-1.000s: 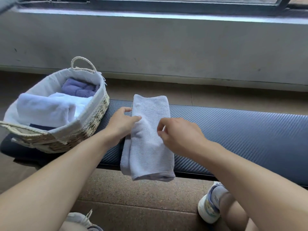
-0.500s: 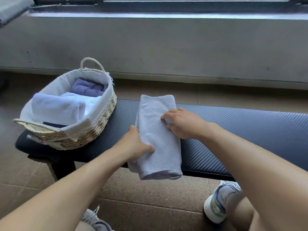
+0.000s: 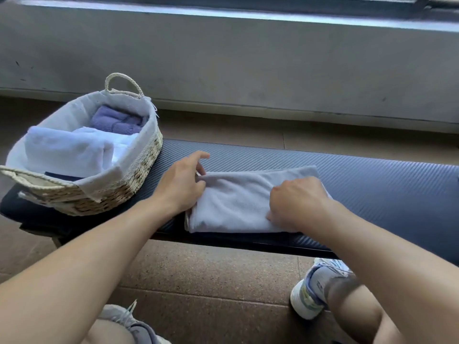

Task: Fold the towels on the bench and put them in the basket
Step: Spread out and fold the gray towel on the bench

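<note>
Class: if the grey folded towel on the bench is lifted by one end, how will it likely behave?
The grey towel is soft cloth, so it would probably sag and unfold. It looks light. On the textured bench it likely drags, not slides.

A grey concrete wall [image 3: 248,63] runs below a dark-framed window [image 3: 223,3], daylight falling along its sill. The floor [image 3: 211,274] is brown speckled tile with thin joints, and a pale skirting strip lines the wall's foot.

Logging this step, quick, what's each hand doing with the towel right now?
Left hand: pinching the left end of the grey towel.
Right hand: fingers curled on the towel's right part, gripping it.
</note>
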`<state>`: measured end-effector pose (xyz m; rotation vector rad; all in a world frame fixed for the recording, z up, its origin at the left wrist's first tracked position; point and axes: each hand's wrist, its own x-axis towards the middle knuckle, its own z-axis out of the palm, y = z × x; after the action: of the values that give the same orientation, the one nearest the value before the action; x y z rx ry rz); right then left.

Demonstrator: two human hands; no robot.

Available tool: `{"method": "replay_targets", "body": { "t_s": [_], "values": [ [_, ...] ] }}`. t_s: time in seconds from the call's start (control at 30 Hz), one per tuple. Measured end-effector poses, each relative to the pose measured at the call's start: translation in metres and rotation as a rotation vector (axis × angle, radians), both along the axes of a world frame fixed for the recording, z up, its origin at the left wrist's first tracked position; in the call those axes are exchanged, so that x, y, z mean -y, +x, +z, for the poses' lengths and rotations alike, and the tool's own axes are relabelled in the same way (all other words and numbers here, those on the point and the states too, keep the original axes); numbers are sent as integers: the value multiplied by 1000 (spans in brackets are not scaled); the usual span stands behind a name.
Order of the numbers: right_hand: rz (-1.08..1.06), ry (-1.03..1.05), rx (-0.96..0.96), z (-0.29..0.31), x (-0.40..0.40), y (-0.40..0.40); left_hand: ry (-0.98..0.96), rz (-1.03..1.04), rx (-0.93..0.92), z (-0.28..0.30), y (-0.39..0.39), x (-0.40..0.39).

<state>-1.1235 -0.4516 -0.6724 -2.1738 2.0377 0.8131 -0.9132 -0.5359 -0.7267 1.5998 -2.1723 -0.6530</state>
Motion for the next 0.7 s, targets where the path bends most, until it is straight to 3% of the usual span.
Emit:
{"method": "replay_targets", "body": {
  "t_s": [0.1,0.2,0.43,0.7],
  "values": [
    [-1,22,15,-3,-14,-1,-95,25,-40,-3,1,5],
    [-73,32,61,3,-11,-3,-47,149,-67,8,2,-4],
    [-29,-162,202,-6,0,10,207,84,321,19,11,-55],
    [109,42,488,-17,-13,5,103,79,295,3,29,-71]
  ]
}}
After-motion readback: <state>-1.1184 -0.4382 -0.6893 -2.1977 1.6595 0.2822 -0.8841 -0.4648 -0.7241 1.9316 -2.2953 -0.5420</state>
